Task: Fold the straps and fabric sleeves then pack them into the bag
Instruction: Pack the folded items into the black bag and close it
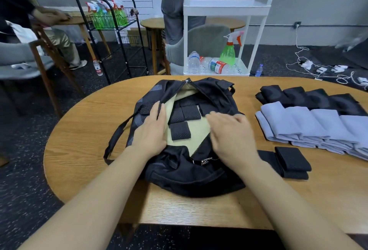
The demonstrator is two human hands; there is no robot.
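Head view, surface: a rounded wooden table (83,122) on dark speckled floor; a white cart (227,30) and a black wire rack (111,24) stand behind.
Bag: the black bag (189,174) lies open mid-table, folded black straps (180,130) on its beige lining.
Left hand (149,132): holds back the bag's opening edge, thumb curled over it.
Right hand (229,136): fingers loosely spread, over the opening; blurred, contact unclear.
Waiting: grey fabric sleeves (310,126), black rolls (306,98) and a black stack (288,162) at right.
Cut off: sleeves run past the frame.
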